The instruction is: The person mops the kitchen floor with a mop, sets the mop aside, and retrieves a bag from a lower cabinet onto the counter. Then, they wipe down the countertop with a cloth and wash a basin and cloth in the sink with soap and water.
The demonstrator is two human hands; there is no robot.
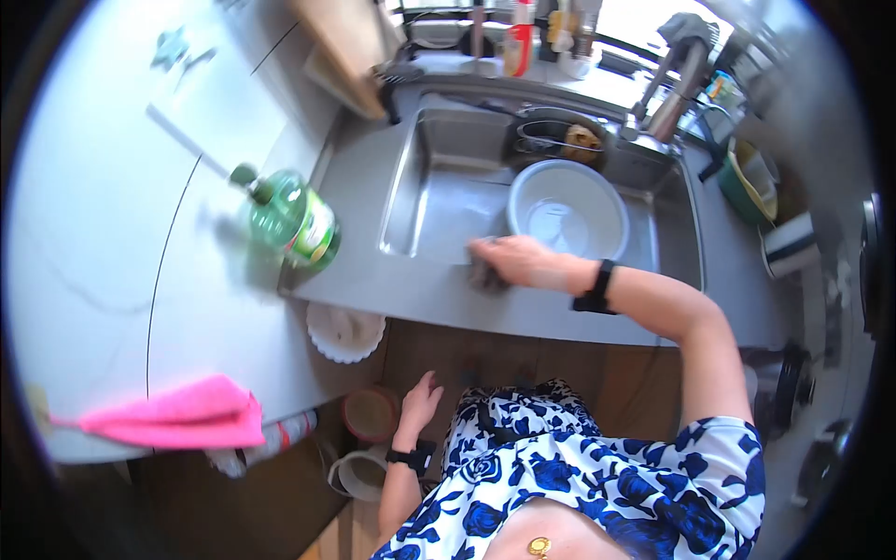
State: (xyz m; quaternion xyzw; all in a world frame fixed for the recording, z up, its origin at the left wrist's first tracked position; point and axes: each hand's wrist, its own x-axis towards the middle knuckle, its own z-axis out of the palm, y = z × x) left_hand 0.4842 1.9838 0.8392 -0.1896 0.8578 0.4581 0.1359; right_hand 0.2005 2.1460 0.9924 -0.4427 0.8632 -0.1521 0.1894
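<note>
My right hand (pixel 511 259) is closed on a dark grey cloth or scourer (pixel 487 273), pressed on the front ledge of the steel sink (pixel 420 291). Just behind that hand, a pale round basin (pixel 567 207) sits in the sink bowl. My left hand (pixel 422 399) hangs low beside my body, below the counter edge, with its fingers apart and nothing in it. Black bands circle both wrists. Left of the sink stands a green bottle (pixel 291 220) with a green cap.
A pink cloth (pixel 187 413) lies at the lower left counter edge. Below are a white scalloped dish (pixel 345 331) and a white bucket (pixel 362 474). The faucet (pixel 667 89) rises behind the sink; a green basin (pixel 749 182) is at right.
</note>
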